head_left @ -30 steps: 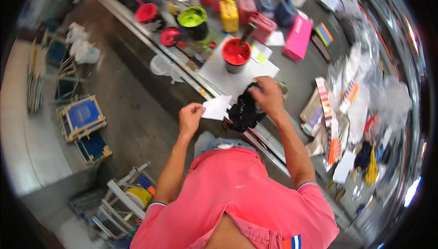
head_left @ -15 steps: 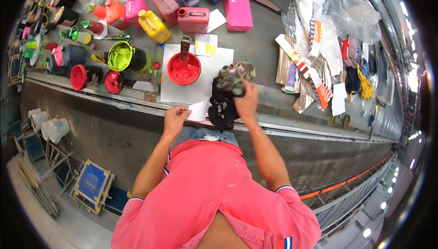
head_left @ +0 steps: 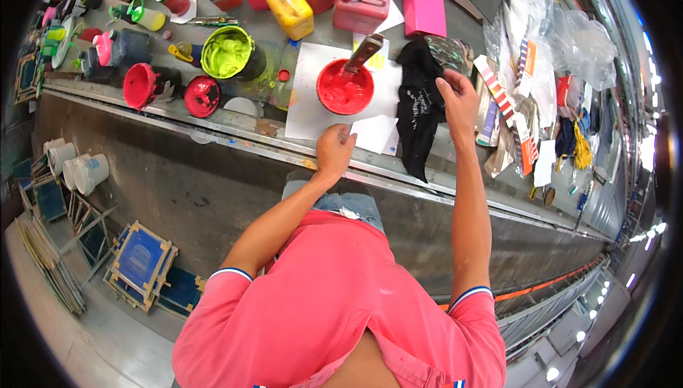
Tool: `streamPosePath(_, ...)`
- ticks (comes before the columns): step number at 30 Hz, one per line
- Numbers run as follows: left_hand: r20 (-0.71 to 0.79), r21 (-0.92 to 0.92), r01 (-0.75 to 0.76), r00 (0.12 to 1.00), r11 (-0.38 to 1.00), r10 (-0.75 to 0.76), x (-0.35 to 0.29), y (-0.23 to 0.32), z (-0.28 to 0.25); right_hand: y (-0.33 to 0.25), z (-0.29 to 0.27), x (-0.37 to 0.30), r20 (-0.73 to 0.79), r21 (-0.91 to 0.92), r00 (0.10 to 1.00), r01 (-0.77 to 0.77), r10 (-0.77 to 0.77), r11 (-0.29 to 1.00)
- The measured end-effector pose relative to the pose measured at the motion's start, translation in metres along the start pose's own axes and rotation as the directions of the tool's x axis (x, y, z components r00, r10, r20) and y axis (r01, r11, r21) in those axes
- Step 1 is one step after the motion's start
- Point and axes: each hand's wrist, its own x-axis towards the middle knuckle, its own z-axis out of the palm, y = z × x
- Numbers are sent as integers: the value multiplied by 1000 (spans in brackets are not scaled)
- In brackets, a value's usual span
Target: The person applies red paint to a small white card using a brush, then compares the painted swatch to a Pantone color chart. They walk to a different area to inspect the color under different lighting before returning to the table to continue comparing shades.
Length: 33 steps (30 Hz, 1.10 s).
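Observation:
My left hand [head_left: 336,152] is at the bench's near edge, its fingers closed on the corner of a small white paper [head_left: 375,134]. Just beyond it, a cup of red ink [head_left: 344,96] with a spatula [head_left: 364,54] standing in it rests on a larger white sheet [head_left: 304,96]. My right hand [head_left: 459,101] hovers just right of a black printed cloth [head_left: 418,103], fingers loosely bent and apart, nothing in them. A camouflage-patterned cloth [head_left: 449,52] lies beyond that hand, partly behind the black one.
Left of the sheet are a tub of lime-green ink [head_left: 229,54], a red-stained tub [head_left: 140,86] and a red-smeared lid [head_left: 203,96]. Behind stand a yellow bottle [head_left: 290,9], a red jug [head_left: 361,11] and a pink box [head_left: 425,0]. Colour swatch strips [head_left: 501,93] lie at right.
My right hand has let go of the cloths and moved right; they now lie spread out. My left hand has kept the small paper, now nearer the ink cup. The view has shifted left.

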Motion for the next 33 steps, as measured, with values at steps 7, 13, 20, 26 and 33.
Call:
streamPosePath(7, -129, -3, -268, 956, 963, 265, 20, 24, -60, -124, 97, -33, 256, 538, 874, 226, -413, 812)
streamPosePath(13, -38, -437, -291, 951, 851, 306, 73, 38, -30, -111, 134, -48, 306, 460, 897, 155, -320, 874)
streamPosePath(20, -172, -239, -407, 911, 882, 374, 78, 34, -33, -140, 102, -47, -130, 724, 965, 251, -230, 643)
streamPosePath(26, -103, -295, -385, 923, 874, 372, 84, 29, -30, -116, 151, -61, 169, 387, 752, 543, -637, 745)
streamPosePath(33, -30, -287, -456, 883, 842, 468, 95, 37, -45, -145, 80, -14, 478, 677, 784, -41, -397, 735)
